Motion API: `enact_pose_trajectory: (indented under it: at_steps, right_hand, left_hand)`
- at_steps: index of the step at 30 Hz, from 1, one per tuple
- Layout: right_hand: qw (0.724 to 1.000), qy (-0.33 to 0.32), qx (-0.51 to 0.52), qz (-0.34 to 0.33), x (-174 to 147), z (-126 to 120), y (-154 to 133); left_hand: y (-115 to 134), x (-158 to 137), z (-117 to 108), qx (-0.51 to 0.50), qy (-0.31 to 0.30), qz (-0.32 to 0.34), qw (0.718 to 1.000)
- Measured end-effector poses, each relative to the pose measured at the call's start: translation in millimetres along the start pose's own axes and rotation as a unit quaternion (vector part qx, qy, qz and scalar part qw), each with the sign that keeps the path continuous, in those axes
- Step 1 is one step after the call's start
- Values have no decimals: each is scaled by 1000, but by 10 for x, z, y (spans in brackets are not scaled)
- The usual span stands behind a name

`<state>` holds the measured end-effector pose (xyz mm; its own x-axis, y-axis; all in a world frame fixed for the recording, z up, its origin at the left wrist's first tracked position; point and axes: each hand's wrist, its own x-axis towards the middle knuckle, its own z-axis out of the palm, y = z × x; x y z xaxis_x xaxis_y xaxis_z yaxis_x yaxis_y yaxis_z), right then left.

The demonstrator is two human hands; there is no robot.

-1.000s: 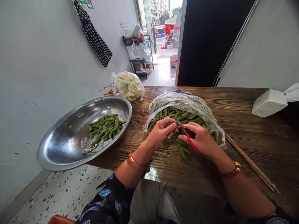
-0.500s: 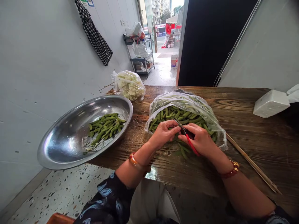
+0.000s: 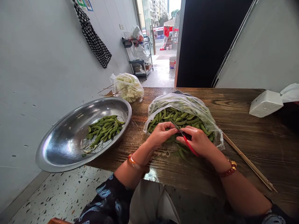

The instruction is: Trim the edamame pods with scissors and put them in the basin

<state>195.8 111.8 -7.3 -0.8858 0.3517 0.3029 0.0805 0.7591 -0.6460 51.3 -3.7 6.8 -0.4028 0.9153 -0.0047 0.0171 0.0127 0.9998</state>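
Little has changed at the near side of the bag (image 3: 188, 101): right hand (image 3: 200, 141) remains closed round red scissors (image 3: 191, 146), left hand (image 3: 161, 133) pinched, its hold unclear, pods (image 3: 181, 119) inside, work apparently continuing.

Doorway (image 3: 163, 67): brightest area; daylight comes in here, sky (image 3: 174, 4) burnt nearly white, street detail small and soft.
Steel basin (image 3: 59, 137): hard white glare on the left inner wall, paler sheen elsewhere; outline stretched long by the wide lens.
Desk (image 3: 238, 124): glossy glare spot at near edge; right end falls dim.
Clear plastic bag (image 3: 198, 107): pale reflected streaks along folds.
Black panel (image 3: 205, 43): almost no detail in the dark.
Left hand (image 3: 162, 134), right hand (image 3: 197, 141): fairly sharp, evenly lit; loose edamame pods (image 3: 182, 153) beneath shadowed, blurred.
Scissors (image 3: 190, 147): red handle distinct, blades hard to read.
Corners: upper right darkened.
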Motion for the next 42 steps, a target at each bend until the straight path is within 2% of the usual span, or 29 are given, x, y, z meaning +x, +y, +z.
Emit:
enact_pose_trajectory:
  at_steps: [6, 12, 18, 30, 38, 42]
  right_hand:
    - [1000, -19, -3, 10, 11, 5, 2]
    - [997, 40, 57, 46, 16, 8, 9]
    - [995, 52, 64, 47, 16, 3, -7]
    - [996, 73, 47, 13, 17, -8, -30]
    - [997, 58, 50, 23, 20, 16, -33]
    - [997, 62, 44, 33, 21, 18, -15]
  left_hand:
    - [-46, 24, -26, -7, -26, -19, 999]
    - [-63, 74, -50, -143, 55, -20, 988]
    - [-62, 89, -97, -224, 72, -14, 972]
    - [-88, 43, 32, -179, 11, -22, 984]
    - [-71, 58, -2, -182, 53, -5, 982]
    - [-38, 79, -46, -197, 92, -4, 976]
